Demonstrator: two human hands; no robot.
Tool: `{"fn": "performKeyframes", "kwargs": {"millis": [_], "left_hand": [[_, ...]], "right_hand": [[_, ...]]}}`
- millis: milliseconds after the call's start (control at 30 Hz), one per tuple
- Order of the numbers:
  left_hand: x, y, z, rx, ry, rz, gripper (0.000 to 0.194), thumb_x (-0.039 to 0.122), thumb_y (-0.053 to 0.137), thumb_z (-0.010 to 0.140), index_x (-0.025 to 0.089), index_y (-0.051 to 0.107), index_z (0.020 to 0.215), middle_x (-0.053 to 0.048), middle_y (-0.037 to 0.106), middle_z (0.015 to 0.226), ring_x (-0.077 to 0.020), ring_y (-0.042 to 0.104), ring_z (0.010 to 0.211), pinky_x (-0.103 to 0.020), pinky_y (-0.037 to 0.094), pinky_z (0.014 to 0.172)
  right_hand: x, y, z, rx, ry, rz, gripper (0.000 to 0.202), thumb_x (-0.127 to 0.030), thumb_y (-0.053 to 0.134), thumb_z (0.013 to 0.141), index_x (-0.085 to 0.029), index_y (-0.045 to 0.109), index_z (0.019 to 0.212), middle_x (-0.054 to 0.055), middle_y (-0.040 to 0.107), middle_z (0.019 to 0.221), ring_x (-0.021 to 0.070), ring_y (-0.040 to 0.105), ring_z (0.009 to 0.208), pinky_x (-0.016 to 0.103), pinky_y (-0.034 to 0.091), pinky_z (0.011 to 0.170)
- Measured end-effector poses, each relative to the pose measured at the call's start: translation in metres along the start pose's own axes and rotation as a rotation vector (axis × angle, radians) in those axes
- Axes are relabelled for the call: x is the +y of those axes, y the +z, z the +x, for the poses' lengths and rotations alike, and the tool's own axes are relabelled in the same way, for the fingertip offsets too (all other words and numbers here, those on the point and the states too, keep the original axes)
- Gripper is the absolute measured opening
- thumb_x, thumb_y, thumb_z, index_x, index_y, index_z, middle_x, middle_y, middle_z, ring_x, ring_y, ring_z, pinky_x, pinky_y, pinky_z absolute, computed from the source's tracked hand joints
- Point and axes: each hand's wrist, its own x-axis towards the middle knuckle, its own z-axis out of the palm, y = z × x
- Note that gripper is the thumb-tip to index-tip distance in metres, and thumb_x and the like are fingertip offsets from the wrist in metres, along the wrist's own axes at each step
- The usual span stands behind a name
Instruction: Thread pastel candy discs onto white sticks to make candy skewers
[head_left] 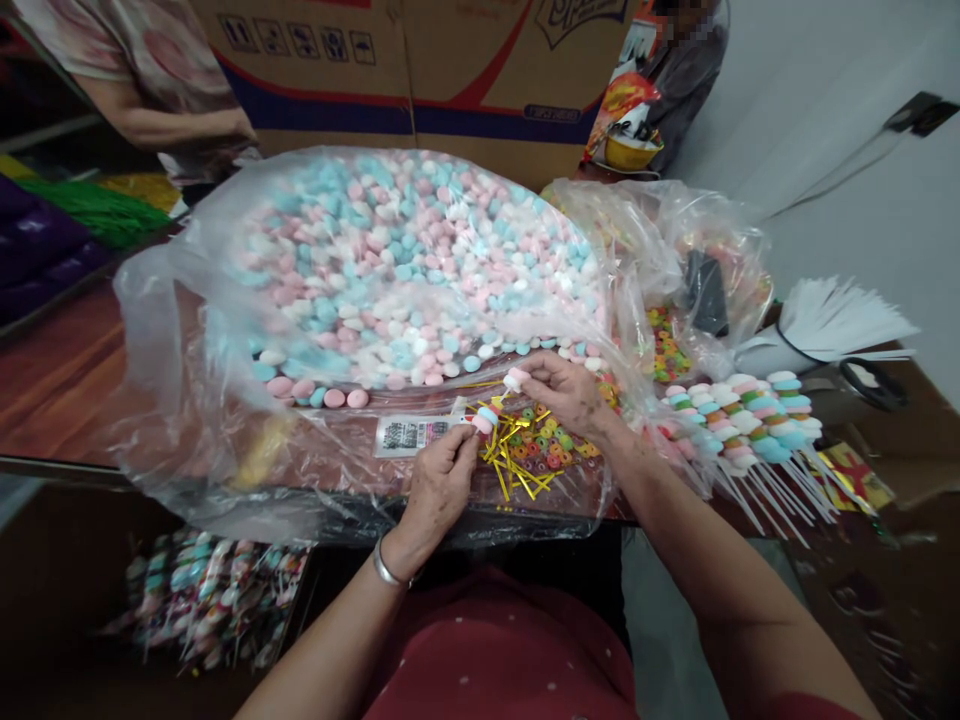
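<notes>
Head view: left grip (439,478) pinches a candy stack (484,421); just ahead-right of it, the right grip (568,396) holds a pink-and-white marshmallow (514,380). Off-centre pressure could tear this (it looks soft), dropping bits onto the ring candies (553,447) beneath that grip.
</notes>
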Motion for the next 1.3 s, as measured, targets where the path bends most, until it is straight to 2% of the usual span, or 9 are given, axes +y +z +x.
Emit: {"fn": "performKeyframes", "kwargs": {"millis": [200, 300, 467, 600, 800, 933, 1033, 1167, 1300], "left_hand": [[-0.001, -0.001, 0.000, -0.012, 0.001, -0.011, 0.024, 0.035, 0.049, 0.085, 0.018, 0.065, 0.082, 0.003, 0.051, 0.060, -0.0125, 0.046, 0.057, -0.023, 0.036, 0.058], [-0.002, -0.001, 0.000, -0.014, 0.010, -0.020, 0.024, 0.036, 0.048, 0.085, 0.018, 0.065, 0.083, 0.003, 0.051, 0.061, -0.0125, 0.045, 0.057, -0.023, 0.035, 0.057], [-0.004, -0.001, 0.001, -0.023, -0.003, -0.014, 0.023, 0.036, 0.048, 0.086, 0.019, 0.063, 0.080, 0.004, 0.049, 0.059, -0.0125, 0.044, 0.056, -0.023, 0.034, 0.056], [-0.006, -0.001, 0.001, -0.013, 0.030, 0.002, 0.020, 0.033, 0.049, 0.086, 0.019, 0.062, 0.078, 0.004, 0.049, 0.062, -0.0125, 0.045, 0.059, -0.023, 0.035, 0.058], [-0.010, 0.000, 0.000, -0.003, 0.024, -0.032, 0.023, 0.036, 0.049, 0.089, 0.019, 0.060, 0.078, 0.004, 0.047, 0.062, -0.0122, 0.043, 0.058, -0.024, 0.034, 0.058], [-0.008, -0.001, -0.001, -0.002, 0.006, -0.066, 0.024, 0.038, 0.050, 0.090, 0.019, 0.059, 0.077, 0.004, 0.048, 0.063, -0.0122, 0.044, 0.059, -0.024, 0.034, 0.059], [-0.006, -0.003, -0.002, -0.017, -0.016, -0.068, 0.026, 0.038, 0.048, 0.090, 0.019, 0.057, 0.074, 0.004, 0.048, 0.061, -0.0121, 0.044, 0.059, -0.024, 0.034, 0.058], [-0.003, -0.004, -0.002, -0.022, -0.014, -0.066, 0.025, 0.037, 0.048, 0.089, 0.019, 0.056, 0.072, 0.004, 0.048, 0.061, -0.0119, 0.044, 0.058, -0.023, 0.033, 0.058], [-0.002, -0.004, -0.001, -0.021, -0.018, -0.067, 0.024, 0.037, 0.048, 0.088, 0.019, 0.057, 0.073, 0.004, 0.048, 0.060, -0.0117, 0.044, 0.057, -0.023, 0.033, 0.056]], "right_hand": [[-0.004, -0.001, -0.003, 0.001, -0.260, -0.450, 0.022, -0.034, 0.049, 0.094, -0.019, 0.062, 0.103, 0.004, 0.068, 0.097, 0.0125, 0.062, 0.078, 0.027, 0.050, 0.074], [-0.003, -0.001, -0.004, -0.021, -0.313, -0.520, 0.025, -0.033, 0.044, 0.096, -0.018, 0.062, 0.105, 0.004, 0.067, 0.094, 0.0131, 0.061, 0.079, 0.026, 0.049, 0.073], [0.001, 0.001, -0.009, -0.024, -0.300, -0.512, 0.028, -0.035, 0.043, 0.097, -0.017, 0.062, 0.109, 0.002, 0.066, 0.088, 0.0116, 0.059, 0.071, 0.024, 0.047, 0.068], [0.004, 0.012, -0.014, -0.057, -0.285, -0.549, 0.029, -0.034, 0.041, 0.098, -0.018, 0.062, 0.110, 0.004, 0.069, 0.094, 0.0143, 0.063, 0.078, 0.025, 0.048, 0.072], [0.001, 0.030, -0.019, -0.112, -0.296, -0.707, 0.030, -0.031, 0.040, 0.099, -0.018, 0.062, 0.114, 0.005, 0.072, 0.090, 0.0156, 0.067, 0.081, 0.024, 0.048, 0.072], [-0.012, 0.009, -0.011, -0.041, -0.328, -0.851, 0.031, -0.031, 0.043, 0.098, -0.018, 0.062, 0.119, 0.008, 0.072, 0.110, 0.0183, 0.066, 0.096, 0.029, 0.050, 0.084], [-0.016, -0.025, 0.003, 0.071, -0.170, -1.110, 0.030, -0.021, 0.043, 0.096, -0.018, 0.065, 0.116, 0.008, 0.072, 0.107, 0.0203, 0.065, 0.095, 0.032, 0.049, 0.085], [-0.010, -0.054, 0.014, -0.114, 0.064, -1.524, 0.023, -0.008, 0.051, 0.086, -0.013, 0.071, 0.093, 0.015, 0.071, 0.097, 0.0250, 0.062, 0.094, 0.033, 0.046, 0.080], [-0.006, -0.052, 0.012, -0.160, 0.103, -1.611, 0.023, -0.008, 0.054, 0.084, -0.013, 0.069, 0.101, 0.016, 0.069, 0.107, 0.0248, 0.061, 0.097, 0.030, 0.043, 0.073]]}}
